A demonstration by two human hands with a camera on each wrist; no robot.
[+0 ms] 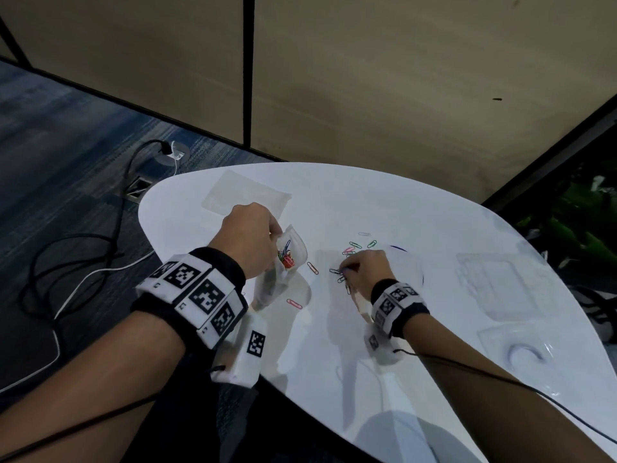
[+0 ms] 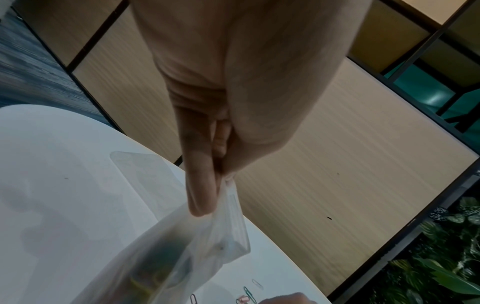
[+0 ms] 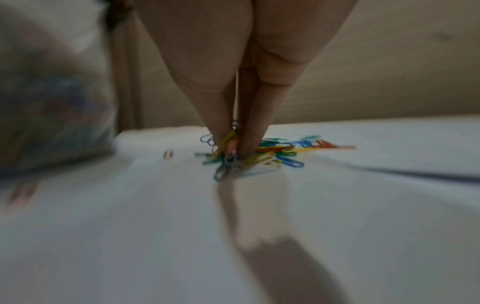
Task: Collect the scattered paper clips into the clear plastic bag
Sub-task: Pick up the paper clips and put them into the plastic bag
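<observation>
My left hand [image 1: 257, 238] pinches the rim of the clear plastic bag [image 1: 280, 272] and holds it upright over the white table [image 1: 334, 345]; several coloured clips show inside it. The left wrist view shows thumb and fingers [image 2: 202, 189] clamped on the bag [image 2: 182, 246] top. To the right, my right hand [image 1: 362, 267] reaches down into a pile of coloured paper clips [image 3: 272, 154], its fingertips [image 3: 246, 144] pinching a small bunch of them. Loose clips [image 1: 355, 244] lie beyond the hand, and two pink ones [image 1: 294, 304] lie near the bag.
A flat empty clear bag [image 1: 245, 195] lies at the table's far left. Clear plastic trays [image 1: 504, 289] sit at the right edge. Cables [image 1: 83, 269] run over the carpet to the left. Partition walls [image 1: 400, 78] stand behind, with plants [image 1: 574, 222] at the right.
</observation>
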